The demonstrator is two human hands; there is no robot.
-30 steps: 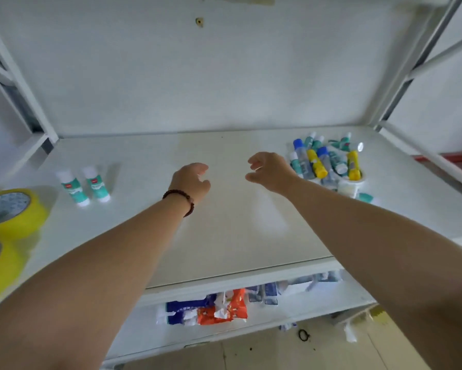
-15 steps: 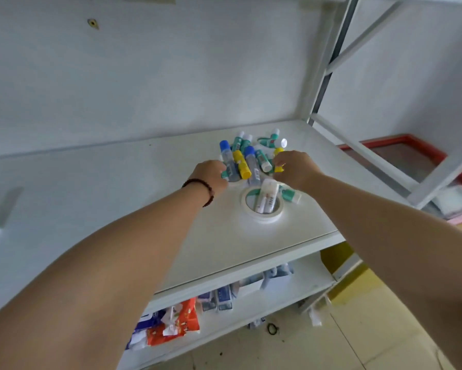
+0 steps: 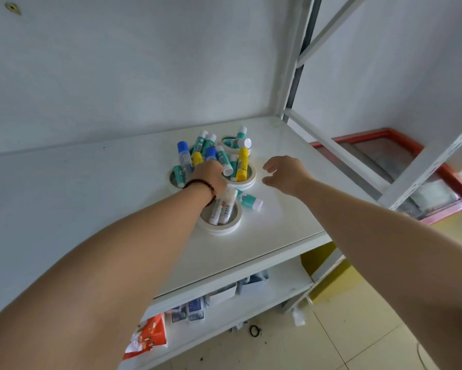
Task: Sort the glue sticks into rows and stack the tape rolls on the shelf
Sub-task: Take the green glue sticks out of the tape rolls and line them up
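Observation:
Several glue sticks (image 3: 242, 163) with teal, blue and yellow bodies lie heaped at the back right of the white shelf (image 3: 91, 198). They rest on and inside flat white tape rolls (image 3: 232, 228); the nearest roll has white sticks lying in its hole. One teal stick (image 3: 249, 201) lies loose beside that roll. My left hand (image 3: 208, 174), with a bead bracelet on its wrist, rests on the heap with its fingers curled down out of sight over a yellow stick. Just right of the heap hovers my right hand (image 3: 286, 173), fingers loosely curled and holding nothing.
A white upright post (image 3: 295, 76) and slanted braces (image 3: 339, 153) close off the shelf's right end. The lower shelf (image 3: 264, 297) holds packets, among them an orange one (image 3: 147, 334). A red-framed tray (image 3: 443, 169) sits on the floor to the right.
The view has turned right from the yellow tape rolls to the heap. My left hand pushed deeper into the sticks. My right hand drew back from the heap to its right side.

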